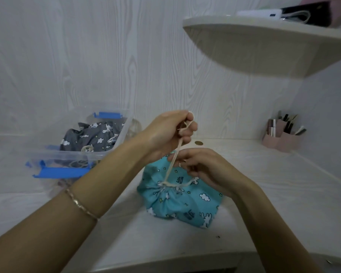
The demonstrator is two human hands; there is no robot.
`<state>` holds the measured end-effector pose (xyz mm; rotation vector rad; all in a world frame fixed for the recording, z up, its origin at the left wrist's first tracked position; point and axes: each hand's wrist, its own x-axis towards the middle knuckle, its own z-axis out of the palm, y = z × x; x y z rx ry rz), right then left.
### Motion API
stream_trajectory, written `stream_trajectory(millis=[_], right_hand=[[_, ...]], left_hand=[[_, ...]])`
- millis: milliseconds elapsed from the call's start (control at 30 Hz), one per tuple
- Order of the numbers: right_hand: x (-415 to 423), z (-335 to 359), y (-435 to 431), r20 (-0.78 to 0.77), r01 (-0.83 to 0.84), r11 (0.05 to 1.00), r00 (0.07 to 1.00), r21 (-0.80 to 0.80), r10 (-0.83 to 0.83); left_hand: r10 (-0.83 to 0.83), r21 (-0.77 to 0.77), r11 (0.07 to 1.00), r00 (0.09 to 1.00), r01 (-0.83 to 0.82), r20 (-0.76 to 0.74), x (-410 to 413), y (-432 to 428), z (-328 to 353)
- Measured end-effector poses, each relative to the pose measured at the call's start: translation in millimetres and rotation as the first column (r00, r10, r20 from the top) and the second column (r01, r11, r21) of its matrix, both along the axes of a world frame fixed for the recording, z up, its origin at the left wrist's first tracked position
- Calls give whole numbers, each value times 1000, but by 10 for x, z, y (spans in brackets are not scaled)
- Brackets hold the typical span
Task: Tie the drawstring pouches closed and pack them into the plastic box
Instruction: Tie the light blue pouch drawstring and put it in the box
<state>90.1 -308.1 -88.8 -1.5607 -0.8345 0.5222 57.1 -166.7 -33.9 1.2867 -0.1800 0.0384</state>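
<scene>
A teal pouch (177, 203) is laid on the desk (274, 194), its mouth gathered shut. Its cord (173, 164) is drawn up taut by the left hand (168, 133), whose fingers are curled tightly round it. The cord's other end is pinched by the right hand (202, 166) with curled fingers (just above the pouch). A grey pouch (95, 136) is seen inside the box (61, 172), to the left.

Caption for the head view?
Left hand holds cream drawstring taut, right hand pinches it above turquoise fabric pouch.
</scene>
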Motion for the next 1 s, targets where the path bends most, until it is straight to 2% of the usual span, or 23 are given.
stream_trajectory(millis=[100, 167, 233, 367, 467, 533, 567, 600, 667, 700, 733, 767, 800, 867, 900, 933, 1000], right_hand=[[-43, -14, -8, 44, -6, 1000, 999, -3, 6], [0, -59, -14, 23, 78, 997, 997, 10, -78], [58, -105, -25, -31, 130, 991, 991, 43, -129], [112, -163, -7, -191, 211, 970, 964, 120, -186], [124, -185, 11, -179, 261, 960, 954, 101, -240], [157, -197, -26, -160, 312, 945, 942, 101, -294], [173, -198, -54, -178, 342, 932, 931, 120, -319], [186, -194, -80, -209, 363, 920, 921, 147, -330], [183, -170, -103, -254, 376, 907, 911, 192, -324], [175, -158, -98, -251, 367, 907, 916, 206, -313], [159, -143, -88, -227, 346, 913, 927, 216, -298], [141, -125, -75, -182, 318, 924, 942, 214, -282], [116, -103, -62, -121, 288, 937, 956, 196, -269], [96, -76, -46, -10, 257, 955, 966, 147, -259], [94, -73, -47, 5, 258, 956, 965, 136, -262], [94, -71, -54, -7, 267, 954, 963, 138, -269], [104, -79, -61, -60, 292, 943, 956, 156, -286]], left_hand=[[45, 306, 951, 999, -48, 17, 56, 17, -10], [51, 577, 817, 997, -6, -62, -3, 59, -61], [105, 753, 657, 989, 9, -103, -75, 85, -181], [134, 803, 578, 987, -147, 84, -72, 148, -417], [84, 799, 563, 976, -213, 201, -90, 239, -436], [144, 817, 470, 942, -335, 303, -137, 306, -393], [186, 832, 373, 912, -410, 366, -167, 338, -356], [219, 846, 226, 872, -482, 438, -200, 357, -311], [206, 817, -149, 790, -557, 577, -257, 351, -231], [182, 788, -263, 773, -557, 608, -272, 320, -203], [162, 782, -302, 778, -546, 606, -266, 275, -194], [142, 806, -252, 804, -535, 578, -253, 226, -188], [140, 862, -104, 851, -496, 506, -236, 181, -186], [109, 907, 325, 963, -269, 247, -201, 118, -182], [51, 854, 506, 993, -121, 111, -186, 108, -186], [1, 798, 602, 999, -33, 41, -177, 114, -202], [4, 766, 641, 998, -45, 56, -152, 161, -270]])
